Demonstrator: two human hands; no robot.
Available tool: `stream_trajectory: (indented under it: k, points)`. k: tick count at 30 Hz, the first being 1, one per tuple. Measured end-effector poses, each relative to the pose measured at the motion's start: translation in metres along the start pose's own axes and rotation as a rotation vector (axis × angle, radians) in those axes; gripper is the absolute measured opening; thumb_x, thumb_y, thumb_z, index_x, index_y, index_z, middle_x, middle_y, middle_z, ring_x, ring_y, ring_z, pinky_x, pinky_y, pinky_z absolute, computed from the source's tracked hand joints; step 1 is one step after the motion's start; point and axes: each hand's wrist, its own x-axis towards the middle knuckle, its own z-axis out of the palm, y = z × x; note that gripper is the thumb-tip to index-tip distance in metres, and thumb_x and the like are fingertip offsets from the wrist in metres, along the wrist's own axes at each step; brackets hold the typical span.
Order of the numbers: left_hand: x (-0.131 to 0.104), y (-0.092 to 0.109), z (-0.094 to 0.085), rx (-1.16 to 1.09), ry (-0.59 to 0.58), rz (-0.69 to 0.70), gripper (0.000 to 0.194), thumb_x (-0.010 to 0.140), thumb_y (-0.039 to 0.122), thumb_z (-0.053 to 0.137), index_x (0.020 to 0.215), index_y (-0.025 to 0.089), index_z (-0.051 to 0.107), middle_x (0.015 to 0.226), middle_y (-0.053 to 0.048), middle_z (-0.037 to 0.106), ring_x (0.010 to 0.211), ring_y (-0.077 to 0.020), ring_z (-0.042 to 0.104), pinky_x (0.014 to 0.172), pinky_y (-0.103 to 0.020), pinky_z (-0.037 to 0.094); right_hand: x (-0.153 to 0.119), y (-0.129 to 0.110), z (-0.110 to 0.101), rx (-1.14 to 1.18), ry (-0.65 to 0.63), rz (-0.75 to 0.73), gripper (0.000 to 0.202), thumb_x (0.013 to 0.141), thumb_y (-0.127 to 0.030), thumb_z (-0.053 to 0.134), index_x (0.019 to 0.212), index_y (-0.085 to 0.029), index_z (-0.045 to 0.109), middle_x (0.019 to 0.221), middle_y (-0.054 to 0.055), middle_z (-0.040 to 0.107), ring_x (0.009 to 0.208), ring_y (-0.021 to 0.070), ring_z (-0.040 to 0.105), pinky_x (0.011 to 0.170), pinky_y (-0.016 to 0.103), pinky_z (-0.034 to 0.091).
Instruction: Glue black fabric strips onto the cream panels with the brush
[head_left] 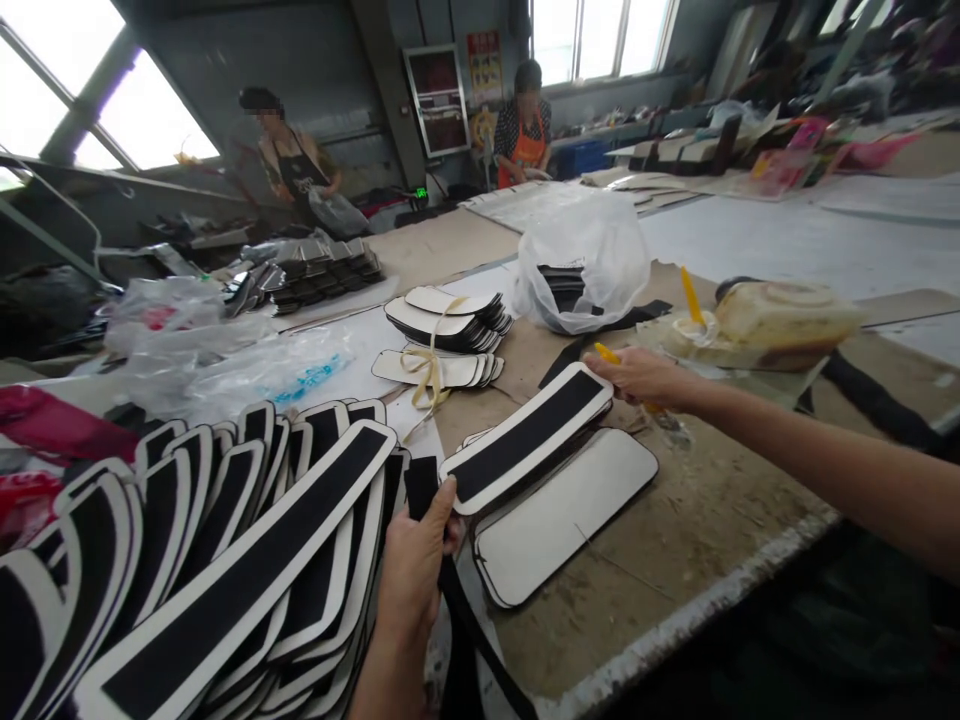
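My left hand (pixel 416 560) is closed round a black strap (pixel 422 482); its thumb lies by the near corner of a white-edged panel (pixel 529 435) with a black strip down its middle. At that panel's far end, my right hand (pixel 641 378) is closed with a yellow stick-like tool (pixel 607 353) in it, the fingers touching the panel's corner. The tool's working end is unclear. Just in front, plain white panels (pixel 570 515) lie stacked on the brown board. To the left, a large fanned pile of panels with black strips (pixel 251 570) leans in overlapping rows.
Behind the panels are white pieces tied with a yellowish ribbon (pixel 426 375) and a plastic bag (pixel 589 265) holding dark pieces. A stained container (pixel 784 320) with a yellow stick stands right. The worn board edge (pixel 675 625) runs along the front. Two people work at the back.
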Motion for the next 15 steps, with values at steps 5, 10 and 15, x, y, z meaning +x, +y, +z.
stream_trajectory:
  k: [5,10,15]
  points:
    - [-0.013,-0.026,-0.017,0.15,0.061,-0.081,0.048,0.058,0.054,0.074,0.075,0.011,0.061,0.05,0.003,0.05,0.043,-0.0076,0.037,0.041,-0.02,0.028,0.0,0.016,-0.016,-0.255,0.12,-0.098,0.044,0.084,-0.053,0.049,0.056,-0.018,0.051,0.051,0.002,0.052,0.054,0.0166,0.05,0.056,0.028,0.032]
    - [-0.047,-0.046,-0.015,0.259,0.044,-0.107,0.047,0.06,0.055,0.071,0.08,0.012,0.065,0.052,0.002,0.052,0.047,-0.0123,0.044,0.047,-0.024,0.036,-0.064,0.002,-0.02,-0.086,0.226,-0.253,0.059,0.087,-0.066,0.028,0.082,-0.018,0.062,0.072,0.007,0.062,0.066,0.017,0.058,0.058,0.028,0.043]
    - [-0.054,-0.056,-0.008,0.22,0.024,-0.067,0.042,0.062,0.05,0.071,0.083,0.013,0.066,0.054,0.002,0.054,0.051,-0.0136,0.049,0.052,-0.025,0.041,-0.112,-0.026,0.019,0.243,0.175,-0.226,0.062,0.084,-0.07,0.025,0.076,-0.019,0.06,0.064,0.004,0.058,0.05,0.0127,0.051,0.044,0.025,0.04]
